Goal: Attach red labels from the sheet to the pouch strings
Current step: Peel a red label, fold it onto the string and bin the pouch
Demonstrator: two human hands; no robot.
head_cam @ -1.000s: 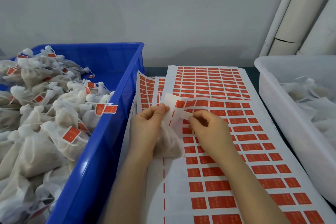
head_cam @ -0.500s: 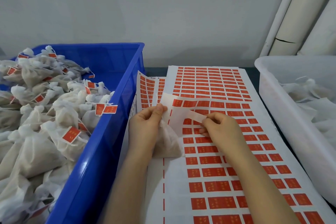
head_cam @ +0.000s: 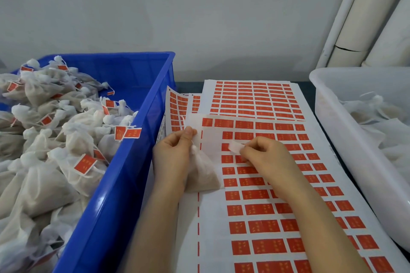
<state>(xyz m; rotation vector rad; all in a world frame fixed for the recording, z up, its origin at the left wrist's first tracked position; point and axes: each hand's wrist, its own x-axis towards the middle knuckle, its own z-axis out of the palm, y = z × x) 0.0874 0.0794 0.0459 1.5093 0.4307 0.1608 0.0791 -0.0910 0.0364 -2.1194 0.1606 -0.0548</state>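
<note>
A white sheet of red labels (head_cam: pixel 266 213) lies flat in front of me, with its top left corner lifted. My left hand (head_cam: pixel 172 157) holds a small white mesh pouch (head_cam: pixel 200 175) against the sheet and pinches the lifted corner between thumb and fingers. My right hand (head_cam: pixel 266 157) pinches a peeled label (head_cam: pixel 235 146), whose pale back faces me, just above the sheet. The pouch's string is too small to make out.
A blue bin (head_cam: pixel 124 162) at the left holds several labelled pouches (head_cam: pixel 44 139). At the right stands a white bin (head_cam: pixel 346 139) with unlabelled pouches (head_cam: pixel 377 113). More label sheets (head_cam: pixel 250 99) lie behind, and white pipes (head_cam: pixel 363 13) lean in the back right corner.
My right hand has peeled a label free of the sheet and drawn it down and to the right. My left hand has kept its hold on the pouch and the sheet corner.
</note>
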